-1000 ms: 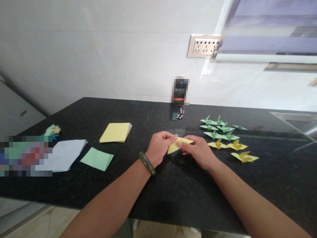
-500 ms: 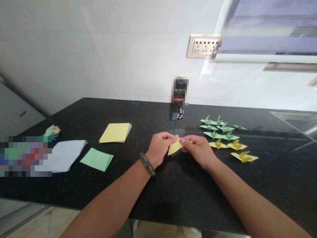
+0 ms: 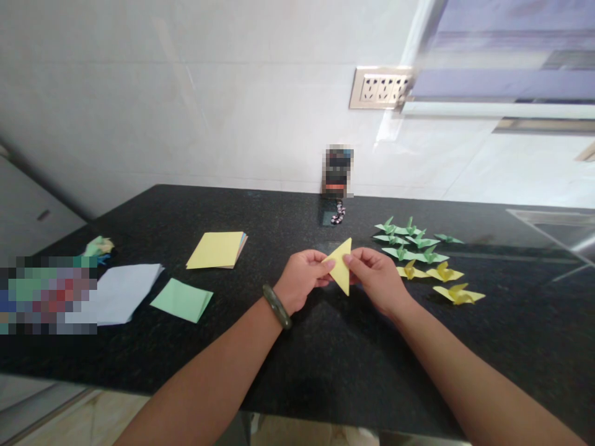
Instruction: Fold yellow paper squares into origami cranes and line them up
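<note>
Both my hands hold a yellow paper folded into a triangle (image 3: 341, 267) just above the black counter (image 3: 288, 347), its point up. My left hand (image 3: 303, 284), with a dark green bangle on the wrist, pinches the triangle's left edge. My right hand (image 3: 377, 280) pinches its right edge. Right of my hands lie several folded paper cranes, green ones (image 3: 411, 241) farther back and yellow ones (image 3: 441, 282) nearer.
A stack of square sheets with yellow on top (image 3: 216, 249) lies left of centre. A green folded sheet (image 3: 182, 298) and a pale blue sheet (image 3: 121, 291) lie further left. A small dark object (image 3: 338, 171) stands against the wall under a socket plate (image 3: 380, 88).
The yellow paper has turned from lying slanted between my fingers to standing upright as a triangle with its point up. Both hands stay in about the same place.
</note>
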Demonstrator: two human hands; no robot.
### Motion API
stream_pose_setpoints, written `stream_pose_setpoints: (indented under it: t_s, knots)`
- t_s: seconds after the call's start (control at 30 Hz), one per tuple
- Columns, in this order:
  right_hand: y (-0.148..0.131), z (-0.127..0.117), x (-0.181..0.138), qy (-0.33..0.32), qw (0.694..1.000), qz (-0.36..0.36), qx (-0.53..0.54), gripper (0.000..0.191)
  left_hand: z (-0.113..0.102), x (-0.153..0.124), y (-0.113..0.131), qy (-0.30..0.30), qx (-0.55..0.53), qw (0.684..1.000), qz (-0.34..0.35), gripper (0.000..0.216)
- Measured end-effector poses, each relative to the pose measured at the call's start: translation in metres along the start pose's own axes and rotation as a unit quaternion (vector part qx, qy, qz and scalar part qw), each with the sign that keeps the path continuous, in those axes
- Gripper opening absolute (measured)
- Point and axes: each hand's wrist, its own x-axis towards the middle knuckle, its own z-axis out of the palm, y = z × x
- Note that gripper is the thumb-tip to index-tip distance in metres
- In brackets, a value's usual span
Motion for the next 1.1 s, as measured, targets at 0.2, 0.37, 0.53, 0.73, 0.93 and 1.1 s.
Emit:
stream_pose_setpoints:
  t_s: [0.2, 0.37, 0.53, 0.73, 0.93, 1.1]
  knots:
    - [-0.0015, -0.0043, -0.0017, -0.005, 0.999, -0.045, -0.007, 0.024, -0.0016, 0.0007, -0.0008, -0.089, 0.026, 0.996, 0.003, 0.018]
    - [-0.0026, -0.0031, -0.0023, -0.053, 0.994, -0.007, 0.094, 0.022, -0.0024, 0.0021, -0.0014, -0.129, -0.01, 0.991, 0.032, 0.019]
    - [-0.0032, -0.0012, -0.0034, -0.063, 0.989, 0.019, 0.131, 0.025, -0.0018, 0.0027, -0.0025, -0.151, -0.035, 0.987, 0.037, 0.018]
    - [-0.0039, -0.0013, -0.0035, -0.071, 0.991, 0.023, 0.112, 0.025, -0.0026, 0.0043, -0.0016, -0.148, -0.061, 0.987, 0.021, 0.015]
    - [-0.0034, -0.002, -0.0009, -0.068, 0.992, 0.014, 0.103, 0.025, -0.002, 0.0027, 0.001, -0.122, -0.104, 0.987, -0.004, 0.018]
    - [-0.0038, -0.0012, -0.0021, -0.077, 0.991, 0.018, 0.108, 0.024, -0.0011, 0.0019, 0.0015, -0.135, -0.1, 0.986, -0.01, 0.019]
